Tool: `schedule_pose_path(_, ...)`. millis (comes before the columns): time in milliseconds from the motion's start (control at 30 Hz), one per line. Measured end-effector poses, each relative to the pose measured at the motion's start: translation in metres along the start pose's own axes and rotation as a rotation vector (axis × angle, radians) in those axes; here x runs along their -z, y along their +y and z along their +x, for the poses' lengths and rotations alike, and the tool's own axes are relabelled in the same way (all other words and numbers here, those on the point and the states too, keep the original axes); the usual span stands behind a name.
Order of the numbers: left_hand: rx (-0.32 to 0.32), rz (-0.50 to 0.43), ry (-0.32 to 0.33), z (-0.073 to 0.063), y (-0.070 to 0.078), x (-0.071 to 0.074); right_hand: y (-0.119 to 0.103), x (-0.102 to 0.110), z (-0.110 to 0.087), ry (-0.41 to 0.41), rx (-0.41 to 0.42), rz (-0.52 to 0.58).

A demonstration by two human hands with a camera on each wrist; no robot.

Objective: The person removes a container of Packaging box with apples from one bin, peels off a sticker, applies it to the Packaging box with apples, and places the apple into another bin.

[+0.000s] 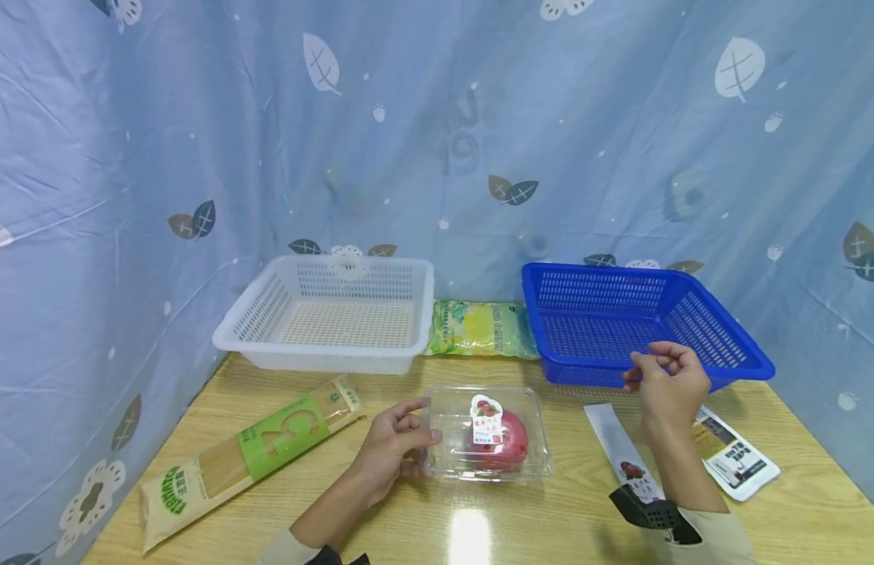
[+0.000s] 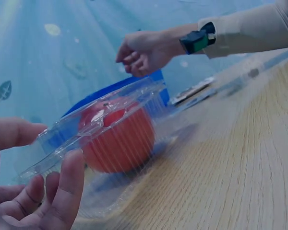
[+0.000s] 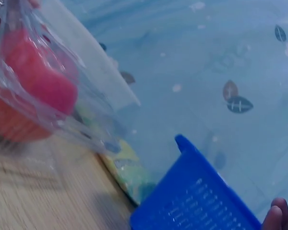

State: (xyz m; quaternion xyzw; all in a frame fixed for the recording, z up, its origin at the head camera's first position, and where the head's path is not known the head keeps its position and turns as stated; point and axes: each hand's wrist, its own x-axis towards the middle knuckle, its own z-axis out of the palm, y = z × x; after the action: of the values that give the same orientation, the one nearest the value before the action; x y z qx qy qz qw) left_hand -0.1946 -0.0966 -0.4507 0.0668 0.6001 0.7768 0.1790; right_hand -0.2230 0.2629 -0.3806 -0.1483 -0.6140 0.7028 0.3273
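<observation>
Box: a see-through lidded box sits flat on the table, right in front of the person, between the two hands.
Fruit: one round red fruit lies inside, toward the right end; I can't tell its kind.
Sticker: a white printed one on the lid, over the fruit's left side.
Left hand: the left hand pinches the box's left rim, thumb on one side, a finger on the other, the rest curled.
Right hand: the right hand is up over the near edge of the blue basket, fingers loosely bent, thumb near the index; I see nothing in them.
Strip: a white paper strip with another printed sticker lies by the right forearm, beside a printed packet partly behind that arm.
Behind: a white basket on the left, a green-and-yellow bag between the two baskets, a patterned curtain beyond.
Far left: a slanting pack of pasta.
Feel: I'd guess light, thin plastic, slick and springy, apt to dent or crackle; the fruit looks firm, probably most of the weight, and could roll when tilted.
Hold: best gripped by the stiffer rim on both short sides, or cupped underneath; I can't tell whether the lid is snapped down.
</observation>
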Motion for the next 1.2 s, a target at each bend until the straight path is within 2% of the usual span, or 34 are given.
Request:
schedule_pose_path(133, -0.004, -0.001, -0.011, 0.001, -0.001, 0.002, 0.006, 0.007, 0.008, 0.07, -0.023, 0.073)
schedule_pose_path(333, -0.025, -0.021, -0.027, 0.003, -0.005, 0.005, 0.014, 0.017, 0.02, 0.231, -0.14, 0.205)
schedule_pose_path(433, -0.041, -0.049, -0.025, 0.004, -0.007, 0.006, 0.017, 0.021, 0.024, 0.286, -0.178, 0.259)
schedule_pose_path(667, -0.066, -0.07, -0.022, 0.005, -0.007, 0.006, 0.024, 0.026, 0.029, 0.338, -0.223, 0.32)
schedule_pose_path(1000, -0.083, -0.091, -0.01, 0.005, -0.008, 0.008, 0.027, 0.023, 0.032, 0.394, -0.246, 0.362)
schedule_pose_path(1100, -0.08, -0.097, -0.01, 0.005, -0.009, 0.009, 0.029, 0.025, 0.035, 0.42, -0.276, 0.432)
schedule_pose_path(1200, -0.082, -0.096, -0.014, 0.005, -0.009, 0.009, 0.03, 0.029, 0.038, 0.439, -0.292, 0.549)
